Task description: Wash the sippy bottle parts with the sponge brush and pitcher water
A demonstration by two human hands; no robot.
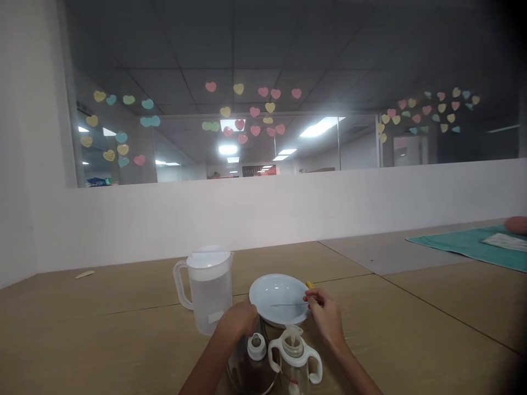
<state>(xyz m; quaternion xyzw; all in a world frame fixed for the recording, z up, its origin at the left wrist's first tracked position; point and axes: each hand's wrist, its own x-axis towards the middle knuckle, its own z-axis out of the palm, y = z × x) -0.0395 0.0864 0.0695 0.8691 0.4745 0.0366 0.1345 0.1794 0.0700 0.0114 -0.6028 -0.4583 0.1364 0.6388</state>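
Note:
My right hand point(324, 315) pinches a thin wire-like rod point(288, 304) with a yellow end point(309, 285). The rod reaches across a white bowl point(263, 318). My left hand point(246, 318) is curled at the bowl's near left side, its fingertips hidden from me. Just below that hand sits a white bottle collar with a nipple point(256, 346), on or in a dark, shiny round container point(247, 378). Beside it stands a clear baby bottle point(293, 378) with a white two-handled ring point(315, 367) and an uncapped mouth.
A translucent lidded pitcher point(209, 299) stands left of the bowl. A small flat pale piece point(84, 274) lies at the far left of the table point(123, 340). A teal cloth point(461, 244) covers the far right. A white wall with a window point(247, 208) rises behind.

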